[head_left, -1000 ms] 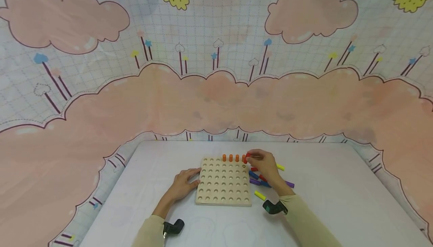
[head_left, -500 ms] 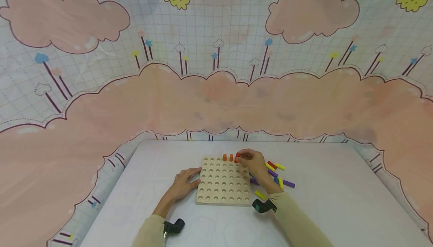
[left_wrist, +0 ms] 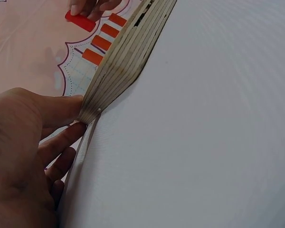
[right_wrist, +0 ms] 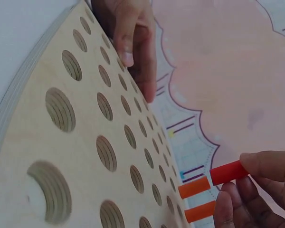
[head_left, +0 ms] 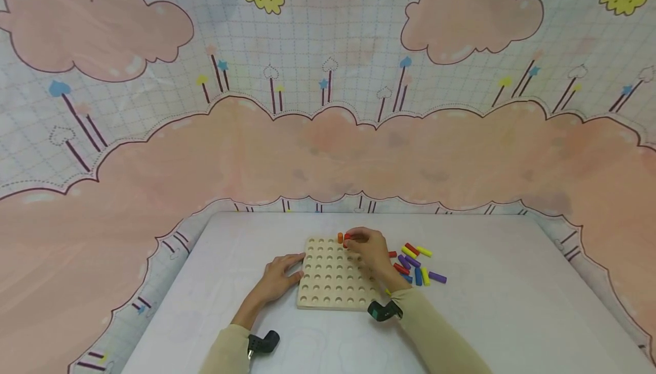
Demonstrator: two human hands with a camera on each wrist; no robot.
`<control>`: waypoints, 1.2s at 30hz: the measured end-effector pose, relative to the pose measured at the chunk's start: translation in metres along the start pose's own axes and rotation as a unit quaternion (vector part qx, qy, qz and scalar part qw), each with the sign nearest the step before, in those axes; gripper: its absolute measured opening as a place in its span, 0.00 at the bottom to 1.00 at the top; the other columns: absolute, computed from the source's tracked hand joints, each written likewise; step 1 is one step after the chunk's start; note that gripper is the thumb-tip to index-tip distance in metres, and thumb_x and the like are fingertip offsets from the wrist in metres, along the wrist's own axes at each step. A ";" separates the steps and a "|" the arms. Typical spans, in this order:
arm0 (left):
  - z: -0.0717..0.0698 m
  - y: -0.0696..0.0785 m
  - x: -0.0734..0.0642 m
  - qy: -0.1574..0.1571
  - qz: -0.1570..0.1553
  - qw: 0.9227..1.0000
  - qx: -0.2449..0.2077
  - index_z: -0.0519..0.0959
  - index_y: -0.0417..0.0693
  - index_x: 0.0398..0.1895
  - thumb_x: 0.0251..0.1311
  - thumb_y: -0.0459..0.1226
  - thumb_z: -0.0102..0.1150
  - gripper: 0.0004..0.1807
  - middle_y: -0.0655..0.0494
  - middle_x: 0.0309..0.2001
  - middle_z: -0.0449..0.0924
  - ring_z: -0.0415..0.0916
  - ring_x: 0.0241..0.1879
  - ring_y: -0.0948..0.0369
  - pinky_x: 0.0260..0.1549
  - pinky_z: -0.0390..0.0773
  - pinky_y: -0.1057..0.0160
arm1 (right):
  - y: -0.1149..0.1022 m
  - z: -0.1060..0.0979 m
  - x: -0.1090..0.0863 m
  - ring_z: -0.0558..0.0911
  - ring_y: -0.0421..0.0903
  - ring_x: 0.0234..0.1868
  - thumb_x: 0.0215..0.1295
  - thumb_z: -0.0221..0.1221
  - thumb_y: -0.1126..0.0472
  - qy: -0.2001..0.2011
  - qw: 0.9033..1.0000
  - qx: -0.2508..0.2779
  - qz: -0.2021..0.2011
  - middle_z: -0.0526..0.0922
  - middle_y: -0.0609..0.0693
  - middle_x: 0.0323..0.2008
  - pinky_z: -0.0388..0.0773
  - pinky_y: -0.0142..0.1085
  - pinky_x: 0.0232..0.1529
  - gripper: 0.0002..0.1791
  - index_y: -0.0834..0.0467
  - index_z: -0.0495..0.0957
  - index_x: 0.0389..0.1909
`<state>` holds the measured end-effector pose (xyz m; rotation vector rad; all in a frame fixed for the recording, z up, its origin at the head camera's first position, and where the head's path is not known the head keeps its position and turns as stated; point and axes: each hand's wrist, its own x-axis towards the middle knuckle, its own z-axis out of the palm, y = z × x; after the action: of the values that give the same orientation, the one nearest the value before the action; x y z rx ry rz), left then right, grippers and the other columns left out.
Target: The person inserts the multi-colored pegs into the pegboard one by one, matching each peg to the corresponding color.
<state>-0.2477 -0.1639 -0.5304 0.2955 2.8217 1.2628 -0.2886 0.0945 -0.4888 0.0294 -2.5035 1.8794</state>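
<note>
A wooden pegboard [head_left: 334, 292] with rows of round holes lies on the table. Along its far row stand several orange pegs [left_wrist: 100, 42]; in the head view my right hand [head_left: 370, 249] hides some of them. That hand pinches a red peg [right_wrist: 229, 173] between thumb and fingers, above the board's far row and close beside an orange peg [right_wrist: 194, 188]. My left hand [head_left: 278, 278] rests at the board's left edge. Its thumb and fingertips touch the edge, as the left wrist view shows.
Loose yellow, red, purple and blue pegs [head_left: 418, 276] lie scattered right of the board, partly behind my right forearm. The white table [head_left: 512, 305] ends at a patterned cloth backdrop [head_left: 328, 157]. A small black camera sits on each wrist.
My right hand has moved left along the board's far row with the red peg, uncovering loose pegs on the right and covering more orange ones. My left hand has stayed in place.
</note>
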 end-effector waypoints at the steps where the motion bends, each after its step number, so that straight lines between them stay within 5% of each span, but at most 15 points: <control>1: 0.000 0.000 0.000 0.000 0.000 1.000 0.001 0.74 0.52 0.66 0.65 0.40 0.60 0.25 0.51 0.66 0.74 0.62 0.68 0.47 0.68 0.49 0.41 | 0.000 0.002 0.000 0.82 0.43 0.39 0.62 0.66 0.61 0.000 1.000 -0.001 -0.002 0.87 0.50 0.39 0.80 0.33 0.41 0.09 0.55 0.85 0.43; 10: 0.001 -0.002 0.001 0.005 0.003 1.000 -0.006 0.75 0.51 0.65 0.64 0.39 0.61 0.25 0.52 0.65 0.75 0.63 0.68 0.47 0.68 0.51 0.42 | 0.002 0.016 0.002 0.81 0.44 0.39 0.62 0.66 0.61 -0.001 0.999 -0.005 0.038 0.86 0.48 0.39 0.80 0.33 0.40 0.09 0.52 0.86 0.43; 28: 0.003 -0.001 0.000 0.013 -0.009 1.000 -0.014 0.75 0.53 0.65 0.63 0.38 0.61 0.25 0.54 0.65 0.75 0.63 0.68 0.50 0.68 0.52 0.43 | 0.014 0.025 0.007 0.83 0.43 0.39 0.58 0.68 0.64 0.025 0.999 -0.037 0.015 0.89 0.50 0.36 0.79 0.30 0.34 0.09 0.54 0.88 0.40; 33: 0.003 -0.002 0.000 0.014 -0.010 1.000 -0.013 0.75 0.54 0.65 0.63 0.39 0.61 0.25 0.54 0.65 0.75 0.63 0.68 0.49 0.67 0.53 0.42 | 0.014 0.026 0.008 0.83 0.45 0.42 0.59 0.67 0.65 0.025 0.999 -0.041 0.020 0.88 0.50 0.38 0.80 0.40 0.50 0.09 0.55 0.88 0.41; 36: 0.002 -0.002 0.000 0.014 -0.011 1.000 -0.013 0.75 0.54 0.65 0.63 0.39 0.61 0.25 0.54 0.65 0.75 0.62 0.68 0.49 0.67 0.53 0.41 | 0.014 0.027 0.008 0.84 0.46 0.43 0.59 0.66 0.65 0.028 0.999 -0.045 0.011 0.89 0.50 0.37 0.72 0.48 0.64 0.09 0.55 0.87 0.40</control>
<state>-0.2477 -0.1633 -0.5333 0.2462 2.8210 1.3069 -0.2967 0.0729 -0.5096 -0.0525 -2.5570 1.7480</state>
